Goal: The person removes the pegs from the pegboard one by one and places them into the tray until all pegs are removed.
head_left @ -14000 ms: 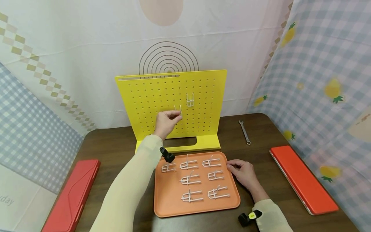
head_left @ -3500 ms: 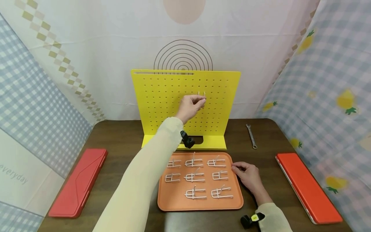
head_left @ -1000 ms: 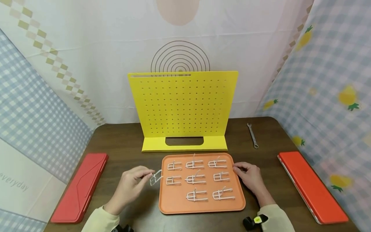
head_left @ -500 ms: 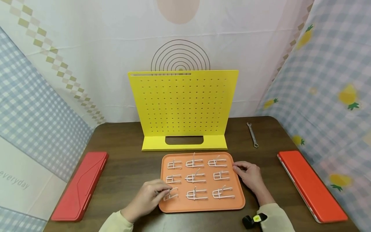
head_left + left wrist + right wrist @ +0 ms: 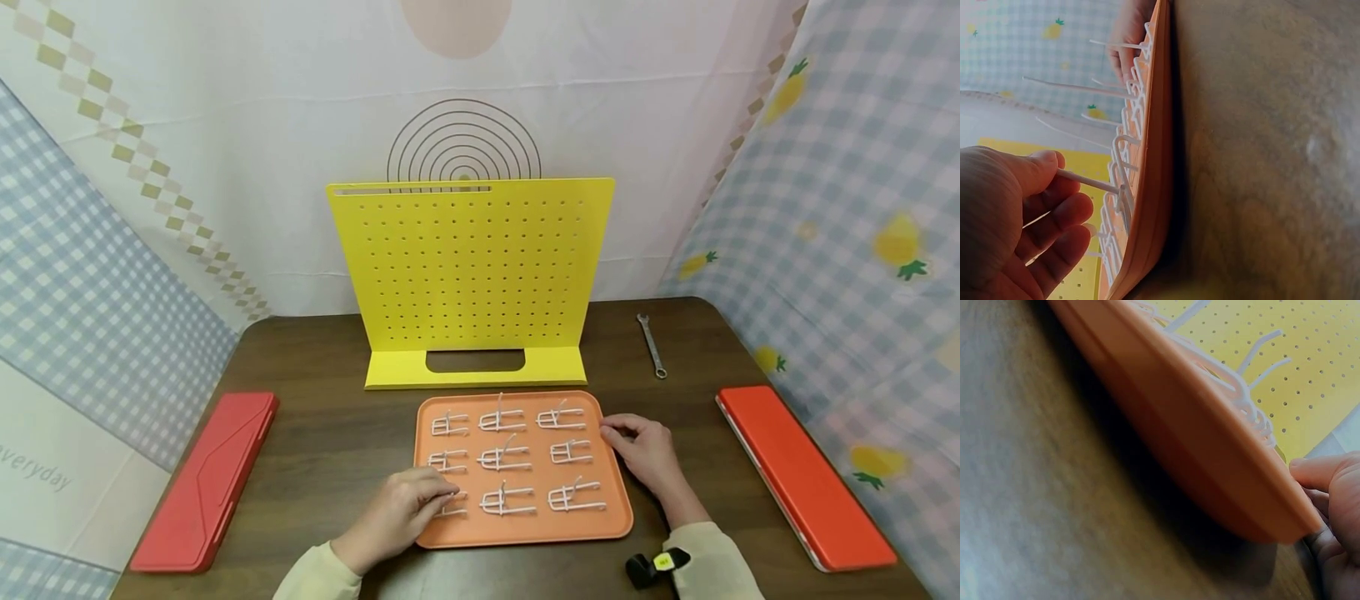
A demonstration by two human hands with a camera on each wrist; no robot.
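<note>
In the head view, white wire pegboard hooks [image 5: 506,498] lie in rows on an orange tray [image 5: 600,527]. My left hand [image 5: 401,510] is over the tray's near left corner, its fingers partly covering the hook [image 5: 457,505] there. Seen from the left wrist, thumb and index finger pinch the prong of that hook [image 5: 1088,180], while its frame sits at the tray. On the opposite side, my right hand [image 5: 647,454] holds the tray's right rim. The right wrist view has the thumb on top of the tray edge [image 5: 1297,506], other fingers below it.
Behind the tray stands a yellow pegboard [image 5: 472,275] with no hooks on it. A wrench [image 5: 652,347] lies at the back right. Red cases flank the table, one on the left [image 5: 206,483] and one on the right [image 5: 802,475].
The hook came off the pegboard and my left hand carried it down to the tray's near left corner, shifting slightly rightward lately. My right hand stays at the rim.
</note>
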